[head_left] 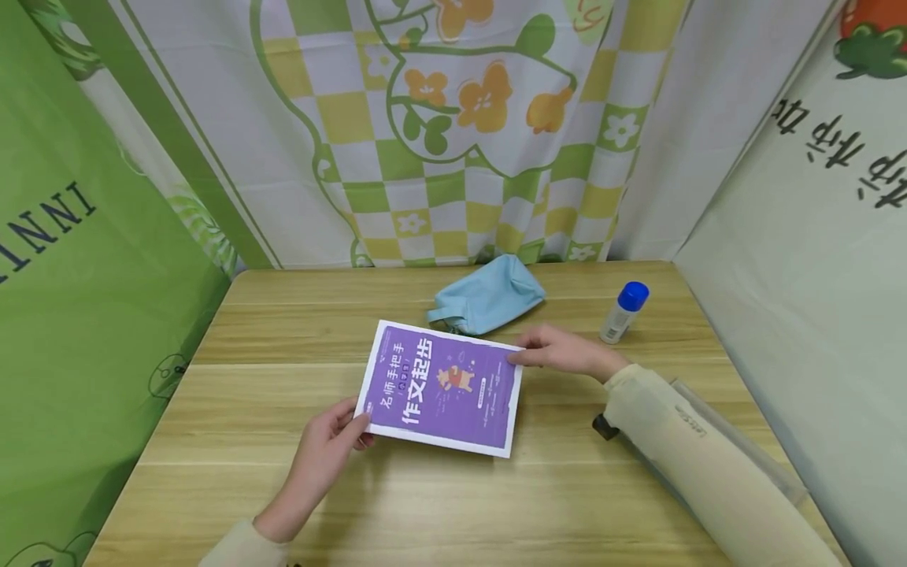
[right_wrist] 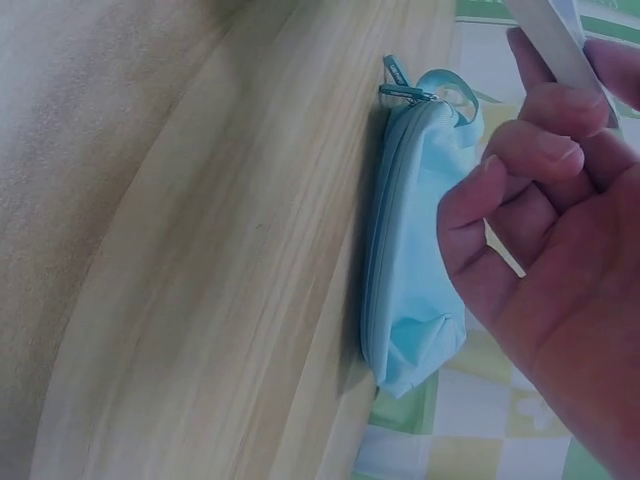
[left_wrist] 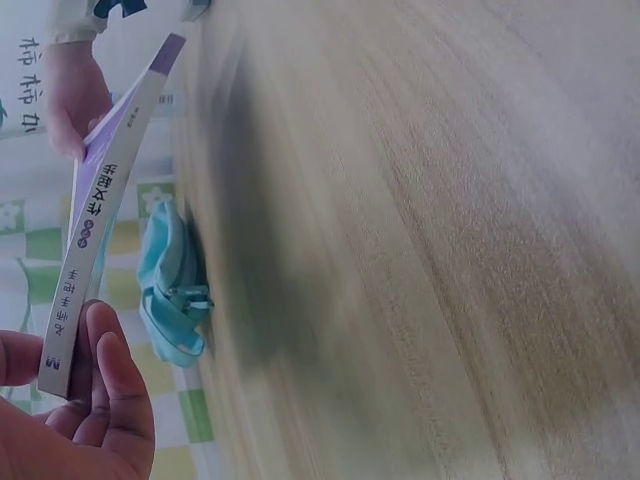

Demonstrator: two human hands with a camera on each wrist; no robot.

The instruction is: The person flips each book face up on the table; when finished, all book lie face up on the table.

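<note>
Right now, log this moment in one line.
left hand: pinches purple book at corner; right hand: pinches opposite corner; book: raised above table; blue pouch: on table, beyond book

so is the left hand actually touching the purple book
Touching. The left wrist view shows the left hand pinching one end of the purple book between thumb and fingers.

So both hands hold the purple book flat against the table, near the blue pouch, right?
No: the left wrist view shows the purple book raised off the table. The left hand and right hand do hold it, near the blue pouch.
</note>
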